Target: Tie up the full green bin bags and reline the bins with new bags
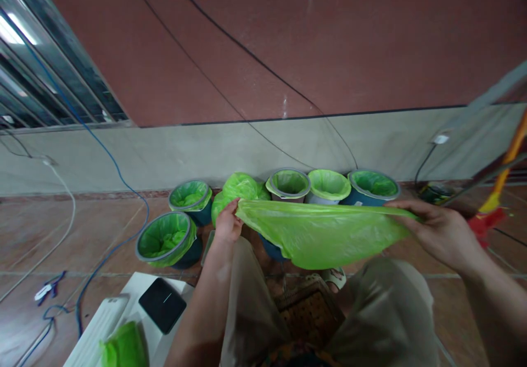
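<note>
A thin light-green plastic bag [329,235] is stretched out sideways above my knees. My left hand [229,223] pinches its left corner, and my right hand [440,235] grips the right end between thumb and fingers. Partly hidden under the bag is a dark blue bin [272,249] on the floor between my legs. Beyond it, along the wall, a bulging green bag [242,187] sits beside several lined bins, among them a grey-rimmed one [289,183], a white one [328,185] and a blue one [374,184].
Two more lined bins [167,240] [190,198] stand at the left. Near my left arm a white box [158,337] carries a black device [163,305] and a folded green bundle [124,346]. A blue cable [117,246] crosses the floor. A red-and-yellow tool [489,213] leans at the right.
</note>
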{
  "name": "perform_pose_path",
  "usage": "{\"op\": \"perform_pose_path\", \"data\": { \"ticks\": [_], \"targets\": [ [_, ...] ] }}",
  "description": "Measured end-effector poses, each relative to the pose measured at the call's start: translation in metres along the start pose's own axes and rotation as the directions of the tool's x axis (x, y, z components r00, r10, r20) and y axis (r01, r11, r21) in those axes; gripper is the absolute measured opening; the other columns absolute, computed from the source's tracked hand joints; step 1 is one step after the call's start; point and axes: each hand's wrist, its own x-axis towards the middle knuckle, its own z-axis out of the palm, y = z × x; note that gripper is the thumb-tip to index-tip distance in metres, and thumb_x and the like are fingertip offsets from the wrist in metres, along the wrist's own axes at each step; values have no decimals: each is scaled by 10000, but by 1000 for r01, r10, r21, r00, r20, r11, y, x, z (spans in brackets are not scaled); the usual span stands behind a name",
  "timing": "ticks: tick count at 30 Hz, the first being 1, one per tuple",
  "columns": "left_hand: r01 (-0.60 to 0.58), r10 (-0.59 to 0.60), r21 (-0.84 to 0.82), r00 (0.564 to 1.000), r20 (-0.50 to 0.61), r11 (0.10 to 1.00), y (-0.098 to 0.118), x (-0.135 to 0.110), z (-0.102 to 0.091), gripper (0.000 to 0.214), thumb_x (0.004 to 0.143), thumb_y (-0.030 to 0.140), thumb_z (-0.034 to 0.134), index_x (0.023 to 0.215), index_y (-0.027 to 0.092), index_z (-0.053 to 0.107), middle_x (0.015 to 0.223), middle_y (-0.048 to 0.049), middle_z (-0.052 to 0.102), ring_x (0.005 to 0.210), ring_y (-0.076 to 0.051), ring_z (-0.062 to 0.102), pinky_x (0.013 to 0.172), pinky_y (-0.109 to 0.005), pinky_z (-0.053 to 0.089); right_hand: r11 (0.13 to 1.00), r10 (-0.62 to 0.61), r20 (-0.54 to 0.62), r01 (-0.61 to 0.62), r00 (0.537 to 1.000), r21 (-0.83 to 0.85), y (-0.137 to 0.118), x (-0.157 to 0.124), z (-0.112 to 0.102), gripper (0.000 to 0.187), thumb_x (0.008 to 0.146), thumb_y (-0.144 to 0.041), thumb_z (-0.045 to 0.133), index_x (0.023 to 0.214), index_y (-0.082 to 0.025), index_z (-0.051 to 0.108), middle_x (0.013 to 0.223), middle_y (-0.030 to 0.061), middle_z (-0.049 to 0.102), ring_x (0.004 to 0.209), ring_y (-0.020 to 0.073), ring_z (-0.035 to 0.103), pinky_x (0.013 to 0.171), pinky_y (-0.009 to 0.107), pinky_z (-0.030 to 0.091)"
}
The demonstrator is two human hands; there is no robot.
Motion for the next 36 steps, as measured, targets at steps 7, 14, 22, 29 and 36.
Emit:
{"op": "perform_pose_path", "data": {
  "ticks": [7, 14, 22, 29, 36],
  "targets": [
    [87, -101, 60, 952, 288, 994, -11, -25, 8, 322, 787, 356, 688, 1058, 187, 647, 938, -37, 711, 872, -168, 670, 802, -296, 519, 986, 73, 4, -73, 997, 153, -11, -1, -4, 429, 709, -504, 648, 975, -181, 741, 888, 61, 731, 702, 188, 634, 610, 269, 505],
    [-211, 51, 327, 899, 436, 921, -21, -32, -1, 491, 531, 86, 750, 1012, 180, 721, 1021, -36, 720, 956, -197, 641, 926, -331, 445, 976, 186, -103, -171, 977, 138, -1, 11, -14, 411, 689, -462, 670, 984, -185, 740, 895, 69, 727, 713, 197, 628, 604, 290, 496],
    [-411, 233, 496, 894, 383, 765, 0, -14, -14, 244, 552, 197, 781, 792, 166, 757, 1170, -97, 692, 1177, -272, 565, 1016, -384, 397, 948, 94, 86, -115, 992, 297, 7, 17, -39, 373, 632, -493, 795, 891, -226, 769, 928, 88, 728, 814, 199, 634, 718, 283, 502],
    [-285, 125, 456, 929, 349, 843, 15, -7, -30, 424, 573, 347, 844, 937, 148, 754, 1034, -85, 736, 975, -231, 648, 879, -339, 486, 892, 54, 70, -79, 996, 444, 1, 13, -27, 356, 730, -541, 728, 702, -187, 703, 631, 13, 617, 589, 121, 535, 575, 235, 451],
    [-256, 86, 476, 933, 350, 842, 20, -5, -33, 500, 570, 375, 854, 1012, 167, 744, 979, -63, 748, 922, -227, 664, 786, -302, 511, 798, 103, -149, 8, 984, 603, -6, 22, 2, 324, 735, -542, 707, 709, -220, 678, 719, 10, 645, 687, 150, 586, 659, 259, 502]
  ]
}}
